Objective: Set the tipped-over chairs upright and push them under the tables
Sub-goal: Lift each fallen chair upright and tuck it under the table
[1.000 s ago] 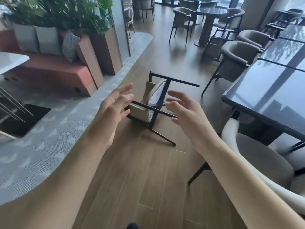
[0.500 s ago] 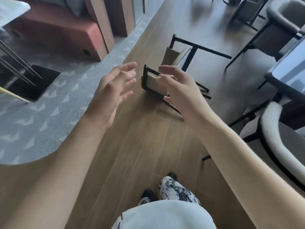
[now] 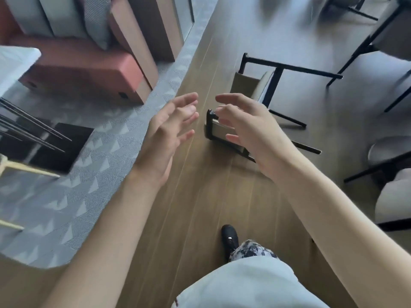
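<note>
At six o'clock, nearest the camera, a pale grey shirt front (image 3: 244, 285) fills the bottom edge, with a patterned black-and-white trouser leg (image 3: 251, 251) and a black shoe (image 3: 230, 237) planted on the brown wood-plank floor (image 3: 200, 207) just above it. Two bare forearms reach up from seven and five o'clock toward the centre. The left hand (image 3: 169, 134) is held palm inward with its fingers spread and loosely extended, holding nothing and clear of the chair. The right hand (image 3: 249, 127) mirrors it, fingers relaxed and slightly bent, hovering over the near end of the chair; whether its fingertips touch the frame cannot be told. Between and beyond the hands, at twelve to one o'clock, lies the tipped-over chair with a black metal frame and beige upholstered seat (image 3: 249, 85), on its side on the wood floor, thin black legs pointing out toward two and three o'clock. At three to four o'clock stand grey upholstered chairs (image 3: 391, 196) on dark legs. At nine o'clock a grey carpet with a triangle pattern (image 3: 66, 196) borders the wood, and at ten to eleven o'clock sits a terracotta-red cushioned bench (image 3: 84, 65) with grey back cushions (image 3: 64, 16).
</note>
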Action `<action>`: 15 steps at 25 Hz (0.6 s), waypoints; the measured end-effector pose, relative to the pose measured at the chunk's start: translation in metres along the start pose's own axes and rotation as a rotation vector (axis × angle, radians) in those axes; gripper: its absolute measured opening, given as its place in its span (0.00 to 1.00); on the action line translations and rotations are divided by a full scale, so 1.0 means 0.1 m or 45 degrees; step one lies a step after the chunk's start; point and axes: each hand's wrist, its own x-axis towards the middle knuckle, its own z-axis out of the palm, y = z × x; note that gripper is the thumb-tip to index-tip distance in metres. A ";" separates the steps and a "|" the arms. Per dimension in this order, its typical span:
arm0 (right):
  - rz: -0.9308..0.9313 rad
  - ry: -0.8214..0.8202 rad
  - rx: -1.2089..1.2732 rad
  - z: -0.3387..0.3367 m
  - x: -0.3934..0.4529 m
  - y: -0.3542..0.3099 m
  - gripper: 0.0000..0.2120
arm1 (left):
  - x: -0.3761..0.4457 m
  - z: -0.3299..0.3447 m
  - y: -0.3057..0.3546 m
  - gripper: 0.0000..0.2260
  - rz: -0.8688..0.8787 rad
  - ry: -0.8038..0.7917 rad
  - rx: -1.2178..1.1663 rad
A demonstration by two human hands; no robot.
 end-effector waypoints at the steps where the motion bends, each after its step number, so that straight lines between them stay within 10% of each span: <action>1: -0.009 0.024 0.014 0.01 0.17 -0.05 0.15 | 0.20 -0.04 0.06 0.12 0.004 -0.004 0.012; 15: -0.056 0.159 0.040 0.83 2.08 -0.28 0.13 | 2.24 -1.06 0.21 0.14 0.028 -0.174 -0.035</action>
